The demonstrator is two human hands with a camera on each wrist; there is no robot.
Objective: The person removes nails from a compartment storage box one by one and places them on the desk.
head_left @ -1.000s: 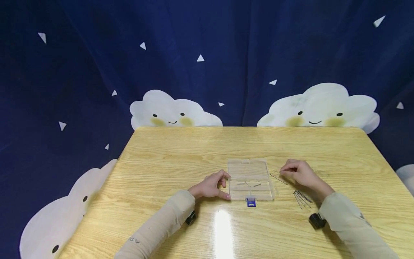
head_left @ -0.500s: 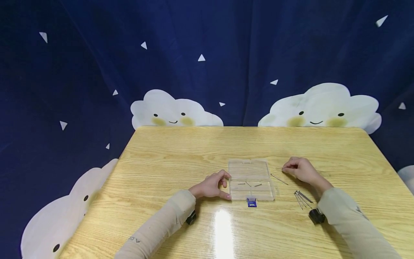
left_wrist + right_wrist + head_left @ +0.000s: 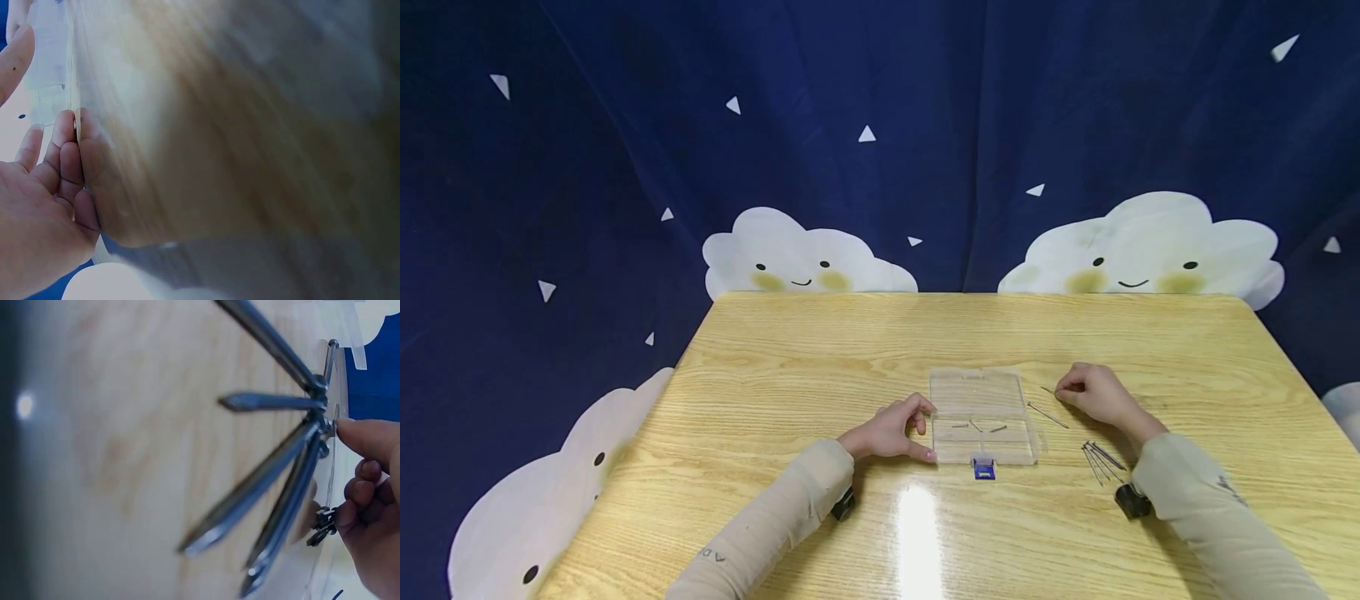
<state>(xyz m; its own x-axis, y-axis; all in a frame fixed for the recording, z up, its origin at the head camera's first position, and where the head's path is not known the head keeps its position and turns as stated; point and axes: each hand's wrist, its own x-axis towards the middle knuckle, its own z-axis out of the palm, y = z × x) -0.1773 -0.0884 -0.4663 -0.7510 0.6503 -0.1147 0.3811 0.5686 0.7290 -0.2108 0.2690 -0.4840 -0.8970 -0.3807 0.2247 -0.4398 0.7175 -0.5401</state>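
A clear plastic box [image 3: 1021, 452] lies with its lid [image 3: 976, 392] swung back and a blue latch [image 3: 983, 469] at its front. Three small nails [image 3: 997, 429] sit in the rear compartment. My left hand [image 3: 891, 429] rests at the box's left side, thumb at the front corner, forefinger at the rear one. Right of the box, my right hand [image 3: 1097, 394] pinches a thin small nail [image 3: 1048, 390] between thumb and forefinger. In the right wrist view, a dark cluster of small nails [image 3: 325, 526] lies by that hand's curled fingers.
One long nail [image 3: 1047, 415] lies between the box and my right hand. Several long nails [image 3: 1101, 462] lie in a fanned bunch nearer me, on the wooden table [image 3: 820, 350]. A dark blue cloud-print curtain [image 3: 850, 183] hangs behind the table.
My right hand has shifted slightly back and to the right; the small nail's end now shows beyond its fingertips. My left hand and the box have stayed put.
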